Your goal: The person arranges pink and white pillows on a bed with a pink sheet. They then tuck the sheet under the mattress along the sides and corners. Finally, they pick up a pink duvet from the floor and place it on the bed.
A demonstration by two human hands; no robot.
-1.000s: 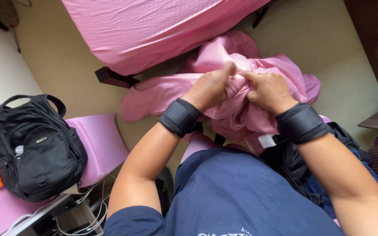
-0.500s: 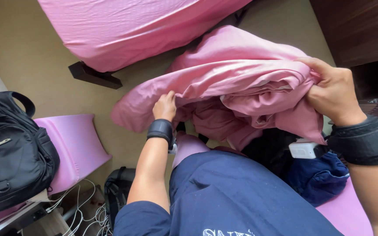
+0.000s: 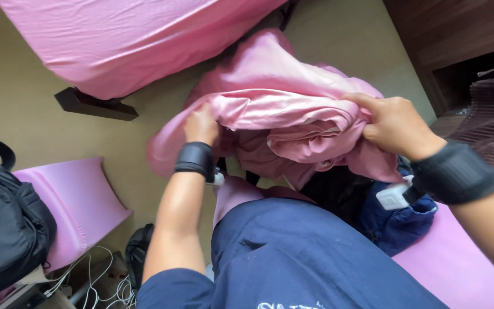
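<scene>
- The left hand (image 3: 201,126) is clenching a low fold of the pink satin sheet (image 3: 281,123), spreading the bundle apart.
- The right hand (image 3: 395,126), at three o'clock, is gripping the bunched edge, wrist bent inward.
- The sheet is hanging mid-air above the person's lap, just off the pink bed (image 3: 115,40) at twelve o'clock.

1. A bed (image 3: 115,46) under a smooth pink sheet (image 3: 161,28) fills the top
2. A pink bench seat (image 3: 78,203) on the left bears a black backpack (image 3: 4,229)
3. The beige floor (image 3: 41,126) carries white cables (image 3: 95,280)
</scene>
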